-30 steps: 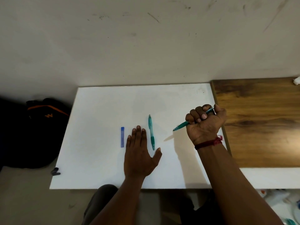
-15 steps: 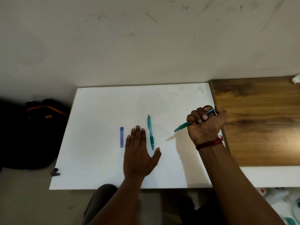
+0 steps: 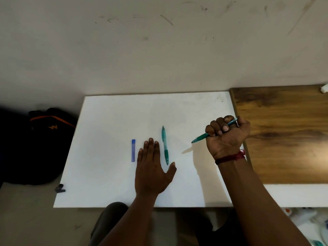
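My right hand (image 3: 228,135) is curled in a fist round a teal pen (image 3: 201,137), held above the white table (image 3: 110,121) with its tip pointing left and down. A second teal pen (image 3: 165,144) lies lengthwise on the table, just right of my left hand's fingers. My left hand (image 3: 150,167) rests flat, palm down, fingers straight and thumb spread. A small blue rectangular case (image 3: 133,153) lies on the table just left of my left hand.
A wooden board (image 3: 287,135) adjoins the white table on the right, with a small white object (image 3: 324,88) at its far corner. A black backpack (image 3: 40,144) sits on the floor at left. A small dark object (image 3: 60,188) lies by the table's front left corner. The wall stands close behind.
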